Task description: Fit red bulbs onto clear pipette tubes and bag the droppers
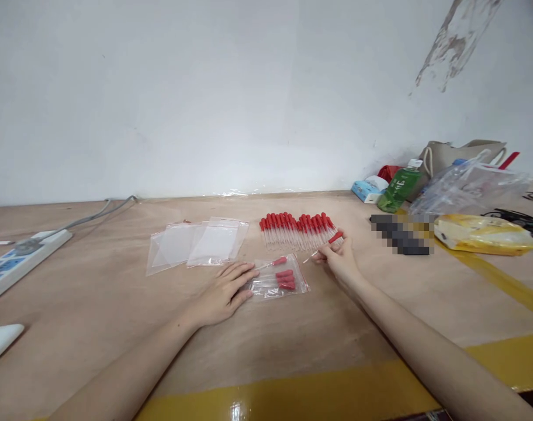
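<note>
My right hand [340, 261] pinches a dropper [335, 237] with a red rubber bulb, its thin clear tip pointing down to the left. It is just right of a row of several like droppers [288, 225], lined up side by side with their red bulbs toward the wall. My left hand [226, 292] lies flat with fingers spread, the fingertips on the left end of a clear zip bag [266, 287]. Several droppers show in the bag, bulbs to the right. Another dropper [279, 261] lies along its upper edge; whether inside or on top, I cannot tell.
Several flat clear bags [214, 242] overlap left of the droppers. A power strip [25, 257] and a white object [3, 342] are at far left. On the right are a green bottle [400, 187], a tissue box [366, 191], a yellow packet [483, 234] and a plastic bag [472, 187].
</note>
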Motion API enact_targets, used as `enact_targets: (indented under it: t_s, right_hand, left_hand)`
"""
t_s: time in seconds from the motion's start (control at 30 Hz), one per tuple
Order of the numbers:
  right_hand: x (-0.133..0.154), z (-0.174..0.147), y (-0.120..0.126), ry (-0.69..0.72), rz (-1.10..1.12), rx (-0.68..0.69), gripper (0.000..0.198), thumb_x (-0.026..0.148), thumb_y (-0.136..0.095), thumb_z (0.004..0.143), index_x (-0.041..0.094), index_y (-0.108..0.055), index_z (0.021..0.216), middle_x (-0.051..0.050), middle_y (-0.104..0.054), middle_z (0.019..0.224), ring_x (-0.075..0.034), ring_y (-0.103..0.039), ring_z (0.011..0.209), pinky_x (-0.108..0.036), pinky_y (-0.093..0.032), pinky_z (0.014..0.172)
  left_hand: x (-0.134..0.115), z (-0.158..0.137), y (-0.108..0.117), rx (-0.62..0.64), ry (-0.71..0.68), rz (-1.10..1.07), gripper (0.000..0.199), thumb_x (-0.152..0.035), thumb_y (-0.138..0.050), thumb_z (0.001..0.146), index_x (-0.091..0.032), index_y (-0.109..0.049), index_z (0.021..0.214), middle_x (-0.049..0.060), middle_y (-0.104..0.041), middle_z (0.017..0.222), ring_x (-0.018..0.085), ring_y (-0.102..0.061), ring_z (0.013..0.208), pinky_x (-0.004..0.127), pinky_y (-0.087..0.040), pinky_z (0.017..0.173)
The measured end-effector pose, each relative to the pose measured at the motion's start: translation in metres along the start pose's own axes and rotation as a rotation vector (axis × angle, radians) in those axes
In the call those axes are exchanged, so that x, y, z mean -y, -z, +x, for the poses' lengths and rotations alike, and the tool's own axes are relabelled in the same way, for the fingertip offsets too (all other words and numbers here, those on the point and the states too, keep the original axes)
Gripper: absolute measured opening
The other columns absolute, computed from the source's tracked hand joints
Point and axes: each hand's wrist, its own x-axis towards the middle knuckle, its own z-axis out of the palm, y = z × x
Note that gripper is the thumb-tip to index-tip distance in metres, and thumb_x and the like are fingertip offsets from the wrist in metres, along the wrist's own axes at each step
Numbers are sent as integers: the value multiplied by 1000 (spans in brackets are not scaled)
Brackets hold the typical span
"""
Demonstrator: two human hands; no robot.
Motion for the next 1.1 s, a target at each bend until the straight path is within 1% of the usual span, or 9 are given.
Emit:
enact_targets:
  t_s: [0.17, 0.3, 0.4, 0.5, 0.6, 0.7, 0.77, 0.9, 1.1]
  right_hand:
    - [-6, -4, -13, -68, 83, 56, 52, 38, -63, 64, 26, -25, 97, 10, -54, 61, -14, -62, 52, -27, -51, 53]
    - [-6, -6, -15, -135, 86, 151, 44, 46, -60, 65, 25, -31, 90, 8, -55, 60, -14, -62, 52, -28, -50, 53]
    - [-6, -7, -12, -159, 26, 195, 40, 45, -63, 63, 22, -40, 85, 5, -56, 62, -12, -60, 53, -26, -48, 53]
    - [-6, -7, -6, -73, -158, 260, 34, 42, -66, 61, 17, -51, 79, 4, -54, 61, -8, -51, 50, -21, -41, 48]
    - [-7, -7, -2, -9, -270, 302, 32, 40, -66, 62, 16, -56, 82, 3, -54, 64, -6, -45, 49, -20, -37, 46]
    - [-8, -9, -3, 14, -253, 287, 36, 37, -69, 60, 18, -52, 86, 3, -56, 69, -7, -47, 50, -21, -39, 48]
    - [-8, -12, -7, 34, -273, 295, 35, 37, -70, 58, 19, -51, 81, 3, -56, 67, -8, -47, 49, -22, -39, 47]
    - [-6, -17, -17, 95, -365, 333, 26, 38, -68, 60, 19, -54, 69, 2, -55, 58, -10, -46, 48, -23, -38, 47]
    - [-10, -13, -21, 150, -565, 336, 22, 39, -66, 62, 19, -61, 68, 2, -54, 57, -12, -46, 52, -25, -40, 52]
  left_hand:
    - [0, 0, 0, -9, -7, 4, 40, -36, -35, 91, -29, -36, 130, 3, -38, 136, 21, -32, 125, 44, -26, 105]
    - [-1, 0, 0, -4, -2, 6, 41, -37, -34, 91, -29, -36, 131, 3, -37, 136, 21, -32, 126, 43, -26, 104]
    - [-2, 0, 1, -1, 0, 1, 40, -36, -34, 91, -29, -36, 130, 3, -38, 136, 20, -32, 125, 42, -26, 105]
    - [-2, 0, 1, 1, 0, 1, 41, -36, -34, 91, -28, -36, 131, 3, -38, 136, 20, -32, 126, 42, -25, 105]
    - [-1, 0, 0, 2, -2, -1, 41, -37, -34, 91, -29, -36, 131, 3, -38, 136, 20, -32, 125, 42, -26, 105]
    - [-1, 0, 0, -6, -2, -4, 40, -37, -34, 91, -29, -37, 130, 4, -38, 135, 20, -33, 125, 43, -26, 105]
    - [-1, 0, 0, -10, -3, -5, 40, -37, -34, 91, -29, -37, 130, 4, -38, 135, 20, -33, 125, 43, -26, 105]
    - [-3, 0, 1, -22, -7, -20, 41, -36, -35, 90, -27, -36, 130, 4, -39, 135, 21, -33, 125, 42, -27, 104]
    - [-4, 0, 3, -21, 10, -45, 43, -36, -37, 90, -26, -34, 131, 4, -41, 133, 20, -34, 124, 40, -28, 104]
